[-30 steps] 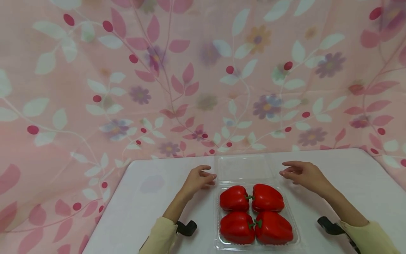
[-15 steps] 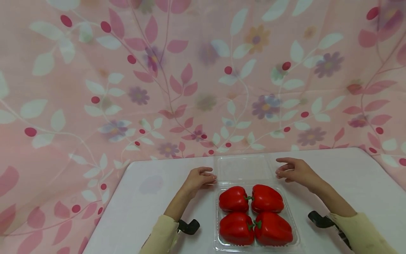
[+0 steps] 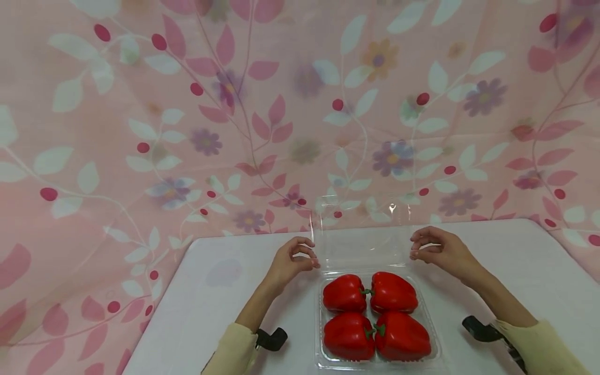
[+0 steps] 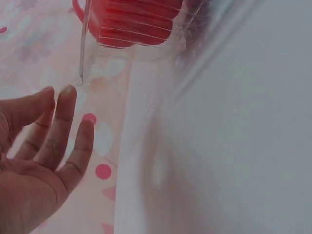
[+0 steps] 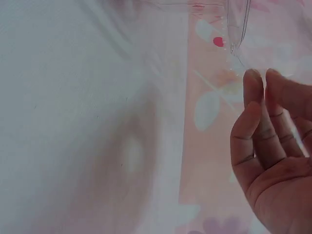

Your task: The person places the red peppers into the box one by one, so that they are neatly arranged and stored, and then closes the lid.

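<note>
A clear plastic clamshell box (image 3: 440, 346) holds several red bell peppers (image 3: 349, 336) with green stems, set in two rows. Its see-through lid (image 3: 365, 245) tilts up from the hinge at the far side, overlapping the wall cloth in the head view. My left hand (image 3: 288, 265) holds the lid's left edge with curled fingers, thumb nearest me. My right hand (image 3: 445, 255) holds the right edge in the same way. In the right wrist view, the thumb and fingertips (image 5: 252, 78) come close together right at the lid's corner.
The box rests on a white table (image 3: 225, 302), whose far edge meets a pink floral cloth (image 3: 281, 130). Black camera mounts (image 3: 272, 339) sit at both wrists, below yellowish sleeves (image 3: 234, 346).
The lid lay back flat on the table before and now stands tilted up. Both hands have risen slightly at its sides, and the right index finger has curled in. The peppers have stayed put.
</note>
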